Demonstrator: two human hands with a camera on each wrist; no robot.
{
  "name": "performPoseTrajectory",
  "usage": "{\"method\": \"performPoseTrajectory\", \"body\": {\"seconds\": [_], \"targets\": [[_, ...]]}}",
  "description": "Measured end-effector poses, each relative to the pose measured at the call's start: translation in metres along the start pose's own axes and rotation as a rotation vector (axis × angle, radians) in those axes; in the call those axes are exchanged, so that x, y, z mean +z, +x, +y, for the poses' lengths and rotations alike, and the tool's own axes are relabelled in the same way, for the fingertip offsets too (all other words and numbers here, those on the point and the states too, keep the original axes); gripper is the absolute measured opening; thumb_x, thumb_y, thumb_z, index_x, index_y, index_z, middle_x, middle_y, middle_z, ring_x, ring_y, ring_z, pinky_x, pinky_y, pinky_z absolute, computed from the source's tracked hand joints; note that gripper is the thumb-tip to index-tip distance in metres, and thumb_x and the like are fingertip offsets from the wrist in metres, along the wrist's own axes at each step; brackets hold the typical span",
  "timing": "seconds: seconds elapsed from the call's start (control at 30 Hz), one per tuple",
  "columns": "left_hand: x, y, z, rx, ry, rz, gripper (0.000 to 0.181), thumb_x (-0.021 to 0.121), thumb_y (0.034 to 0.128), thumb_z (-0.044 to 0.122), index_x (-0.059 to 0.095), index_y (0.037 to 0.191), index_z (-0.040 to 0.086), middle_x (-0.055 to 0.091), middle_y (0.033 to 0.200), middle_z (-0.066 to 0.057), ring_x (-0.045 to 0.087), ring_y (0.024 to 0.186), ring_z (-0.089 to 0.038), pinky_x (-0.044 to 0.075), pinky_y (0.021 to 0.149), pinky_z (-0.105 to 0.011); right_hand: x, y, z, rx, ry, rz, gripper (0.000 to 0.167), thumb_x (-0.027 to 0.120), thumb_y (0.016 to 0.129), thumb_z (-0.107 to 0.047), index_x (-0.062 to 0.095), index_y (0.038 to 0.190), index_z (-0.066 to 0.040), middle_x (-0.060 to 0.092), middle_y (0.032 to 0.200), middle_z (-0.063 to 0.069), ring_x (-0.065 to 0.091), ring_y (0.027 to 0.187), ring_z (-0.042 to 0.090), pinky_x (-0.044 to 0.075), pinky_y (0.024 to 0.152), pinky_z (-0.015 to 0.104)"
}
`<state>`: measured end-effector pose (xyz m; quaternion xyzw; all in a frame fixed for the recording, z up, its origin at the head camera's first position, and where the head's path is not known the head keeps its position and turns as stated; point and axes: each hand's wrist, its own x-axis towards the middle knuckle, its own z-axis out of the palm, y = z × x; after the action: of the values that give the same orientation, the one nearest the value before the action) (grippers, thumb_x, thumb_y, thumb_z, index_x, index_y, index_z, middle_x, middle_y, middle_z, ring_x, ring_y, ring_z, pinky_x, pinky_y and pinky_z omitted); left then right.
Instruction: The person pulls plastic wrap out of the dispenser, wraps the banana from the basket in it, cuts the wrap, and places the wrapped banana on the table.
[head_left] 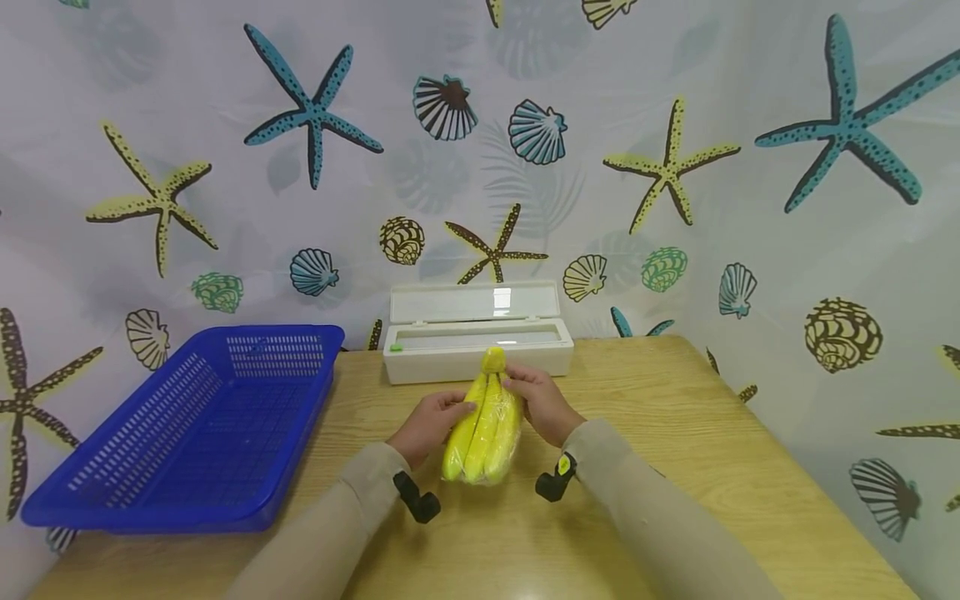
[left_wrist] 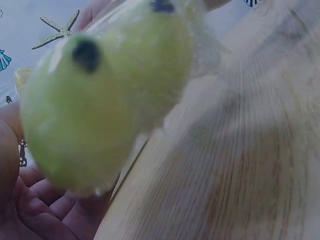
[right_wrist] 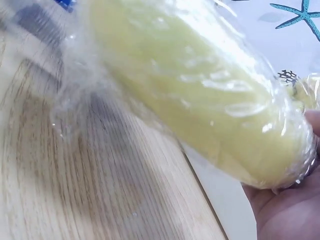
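A bunch of yellow bananas [head_left: 483, 429], wrapped in clear plastic film, is held up above the wooden table. My left hand [head_left: 429, 423] grips its left side, thumb on the front. On the other side my right hand [head_left: 546, 404] holds the bunch near the stem end, which points away from me. In the left wrist view the dark tips of the bananas [left_wrist: 80, 120] show through the film, with fingers behind them. Wrinkled film hangs loose from the bananas [right_wrist: 200, 95] in the right wrist view. Behind the bunch stands a white film-dispenser box [head_left: 472, 354] with its lid raised.
A blue plastic basket [head_left: 300, 433] with perforated sides stands on the left of the wooden table [head_left: 637, 483]. A green slider [head_left: 396, 347] sits at the left of the white box. A sheet with starfish and shells [head_left: 465, 183] hangs behind and to the right.
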<state>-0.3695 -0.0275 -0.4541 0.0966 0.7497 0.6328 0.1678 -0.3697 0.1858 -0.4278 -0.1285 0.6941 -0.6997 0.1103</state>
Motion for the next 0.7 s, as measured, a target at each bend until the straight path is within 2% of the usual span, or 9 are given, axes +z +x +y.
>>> {"method": "performPoseTrajectory", "body": {"seconds": [0.13,0.3,0.4,0.47,0.6,0.7], "targets": [[0.0006,-0.0028,0.0013,0.020,0.007,0.010,0.039,0.057,0.1016,0.029,0.060,0.132,0.004,0.071,0.115,-0.010,0.068,0.089,-0.011,0.058,0.079,-0.026,-0.0006,0.0020,0.0044,0.017,0.077,-0.004,0.048,0.043,0.106,-0.018,0.042,0.147,0.006,0.051,0.146,0.023,0.063,0.111,0.009,0.055,0.096,0.024],[0.0010,-0.0048,0.0009,0.036,0.016,0.001,0.038,0.057,0.1018,0.027,0.061,0.131,0.004,0.072,0.112,-0.010,0.068,0.087,-0.011,0.058,0.077,-0.026,0.0005,0.0040,0.0072,0.038,0.159,0.028,0.046,0.044,0.105,-0.014,0.043,0.145,0.010,0.056,0.139,0.019,0.064,0.109,0.008,0.055,0.096,0.024],[0.0011,-0.0049,-0.0001,0.033,0.018,-0.001,0.036,0.057,0.1016,0.026,0.062,0.129,0.004,0.072,0.110,-0.010,0.068,0.085,-0.010,0.058,0.076,-0.026,0.0026,0.0037,0.0063,0.046,0.168,0.037,0.047,0.044,0.105,-0.013,0.042,0.145,0.011,0.055,0.140,0.022,0.064,0.108,0.009,0.055,0.098,0.025],[0.0008,-0.0049,-0.0008,0.032,0.015,-0.001,0.035,0.057,0.1014,0.026,0.062,0.128,0.004,0.072,0.108,-0.009,0.068,0.084,-0.010,0.058,0.075,-0.025,0.0041,0.0034,0.0056,0.054,0.159,0.033,0.048,0.043,0.105,-0.013,0.041,0.146,0.010,0.051,0.144,0.025,0.063,0.111,0.010,0.054,0.099,0.025],[0.0001,-0.0051,-0.0012,0.017,0.005,0.005,0.036,0.057,0.1015,0.027,0.061,0.128,0.004,0.071,0.109,-0.009,0.068,0.086,-0.011,0.058,0.076,-0.026,0.0053,0.0032,0.0054,0.057,0.111,0.025,0.049,0.038,0.105,-0.015,0.038,0.149,0.008,0.041,0.154,0.026,0.053,0.133,0.024,0.043,0.115,0.036],[-0.0006,-0.0054,-0.0008,0.002,0.001,0.028,0.037,0.058,0.1011,0.029,0.061,0.129,0.005,0.070,0.112,-0.009,0.067,0.089,-0.011,0.058,0.078,-0.027,0.0074,0.0021,0.0028,-0.022,-0.007,0.085,0.047,0.040,0.106,-0.020,0.044,0.146,0.005,0.046,0.151,0.023,0.045,0.140,0.031,0.037,0.120,0.045]]}}
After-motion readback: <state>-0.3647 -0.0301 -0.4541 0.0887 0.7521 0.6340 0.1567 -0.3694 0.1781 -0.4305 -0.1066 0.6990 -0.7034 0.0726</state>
